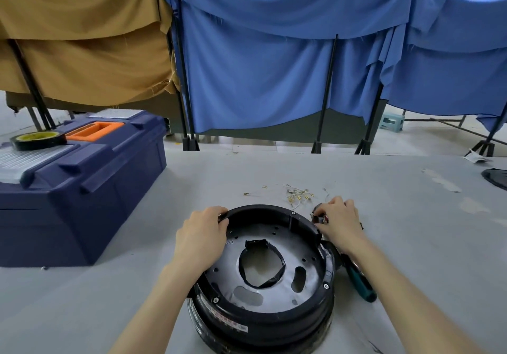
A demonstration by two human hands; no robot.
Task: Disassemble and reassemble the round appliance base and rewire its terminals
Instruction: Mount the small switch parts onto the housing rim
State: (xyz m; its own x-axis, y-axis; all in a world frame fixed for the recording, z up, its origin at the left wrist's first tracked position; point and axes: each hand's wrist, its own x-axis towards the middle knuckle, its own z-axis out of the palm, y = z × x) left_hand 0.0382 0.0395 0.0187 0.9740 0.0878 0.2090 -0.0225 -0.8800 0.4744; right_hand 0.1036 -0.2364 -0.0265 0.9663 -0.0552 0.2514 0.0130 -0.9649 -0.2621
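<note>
From the head view, a grey table point(397, 244) fills the lower half. A navy toolbox point(90, 189) with an orange handle stands at the far left of it, and a roll of tape point(38, 139) lies on its lid. Behind the table, a tan cloth point(82, 51) and a blue cloth point(260, 65) hang over black stands on a pale floor, with a small green stool point(392, 123) beyond them at the right.

Both bare forearms reach forward from the near edge. The left hand point(203, 235) grips the far-left rim of the base point(263, 323), fingers curled over the edge. The right hand point(340, 220) sits just outside the far-right rim, its curled fingers pinching a small dark part point(319, 219); what the part is cannot be told.

The base is round and black and sits on the table near the person, open side up. Inside it is a grey plate point(307, 249) with a large middle opening edged in black tape, plus slots and small holes. Screw heads dot the rim, and a label runs along the near side.

Loose terminals point(297, 195) on thin wires lie just beyond the base. A teal-handled screwdriver point(362, 285) lies beside its right flank, under the right forearm.
</note>
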